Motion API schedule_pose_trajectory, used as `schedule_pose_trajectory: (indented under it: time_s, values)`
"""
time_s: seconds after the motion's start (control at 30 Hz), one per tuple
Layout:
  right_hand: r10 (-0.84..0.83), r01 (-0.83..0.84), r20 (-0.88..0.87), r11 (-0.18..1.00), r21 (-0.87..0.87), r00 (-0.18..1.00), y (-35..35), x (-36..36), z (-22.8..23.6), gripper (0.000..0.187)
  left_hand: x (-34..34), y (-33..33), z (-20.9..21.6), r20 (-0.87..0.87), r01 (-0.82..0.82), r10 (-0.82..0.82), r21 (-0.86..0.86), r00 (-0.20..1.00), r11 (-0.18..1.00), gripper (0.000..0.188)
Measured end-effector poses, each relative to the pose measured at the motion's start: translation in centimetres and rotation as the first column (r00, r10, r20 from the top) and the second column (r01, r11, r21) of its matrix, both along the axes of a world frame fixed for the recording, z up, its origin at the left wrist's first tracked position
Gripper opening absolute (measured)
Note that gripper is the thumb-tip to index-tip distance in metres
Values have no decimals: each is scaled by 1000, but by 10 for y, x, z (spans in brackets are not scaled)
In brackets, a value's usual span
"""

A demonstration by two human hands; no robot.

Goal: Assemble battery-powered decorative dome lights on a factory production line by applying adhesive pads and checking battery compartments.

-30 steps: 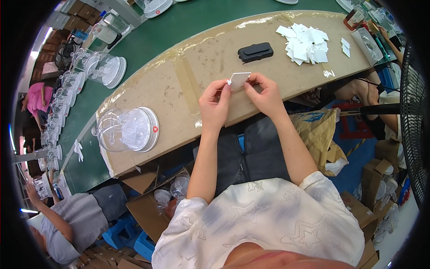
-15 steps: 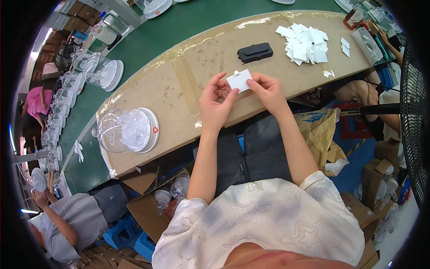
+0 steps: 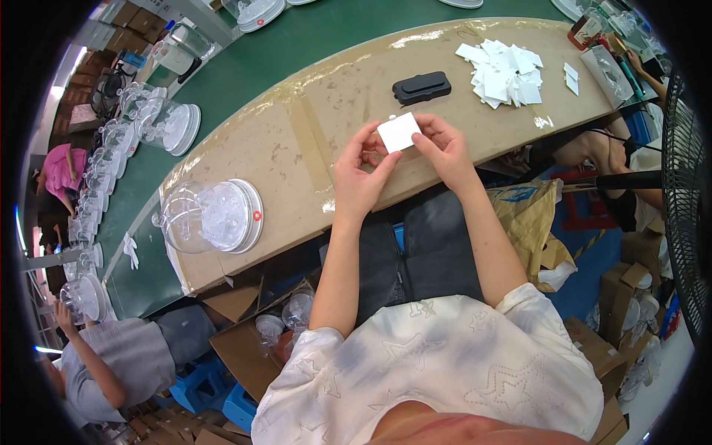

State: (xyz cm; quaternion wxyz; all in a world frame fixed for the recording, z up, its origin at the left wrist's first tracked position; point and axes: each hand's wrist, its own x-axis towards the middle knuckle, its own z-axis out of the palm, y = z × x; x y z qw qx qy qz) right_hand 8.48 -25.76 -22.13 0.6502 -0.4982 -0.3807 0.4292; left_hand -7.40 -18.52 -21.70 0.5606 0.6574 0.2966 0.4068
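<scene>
A small white card [image 3: 399, 133] with a little tab on its far edge is held above the cardboard-covered table. My left hand [image 3: 360, 167] grips its left side, thumb at the near corner and fingers behind. My right hand [image 3: 446, 154] pinches the right side, thumb on the card's face. Beyond the hands lies a black oblong case [image 3: 422, 87]. A loose pile of white cards [image 3: 506, 73] is spread to its right, with a couple more cards [image 3: 571, 78] beside the pile. On the left a clear dome [image 3: 182, 216] on a white round base lies tipped over, clear pieces inside.
Cardboard [image 3: 282, 200] taped at its edges covers the near table. More domes [image 3: 169, 124] line the green conveyor [image 3: 348, 28] at the left. A co-worker in grey [image 3: 126, 363] handles a dome at lower left. A black fan [image 3: 684, 200] stands at far right.
The card has turned its face more toward me, and my fingers have shifted slightly around it. At lower left, the co-worker's dome has moved onto the belt's edge.
</scene>
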Motion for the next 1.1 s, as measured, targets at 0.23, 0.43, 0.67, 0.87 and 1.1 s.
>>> schedule_pose_trajectory:
  time_s: [0.23, 0.43, 0.67, 0.87, 1.1]
  values:
    - [136, -132, -15, 981, 139, 991, 0, -1, 12, 54, 0, 0, -1, 70, 1, 3, -50, 998, 999, 48]
    - [144, -143, -2, 985, 100, 990, -1, 0, 11, 53, -1, 1, -4, 97, 16, -11, -56, 995, 998, 47]
    - [165, -163, -22, 984, 79, 986, -2, 1, 7, 52, -1, 0, -4, 86, 13, -9, -44, 996, 999, 49]
    - [155, -156, 15, 985, 78, 988, 0, -4, 10, 52, -6, 1, -6, 111, 28, -20, -71, 994, 997, 47]
    - [160, -157, -18, 982, 107, 987, 1, 1, 4, 45, -3, 2, -2, 66, 60, -57, -48, 996, 997, 45]
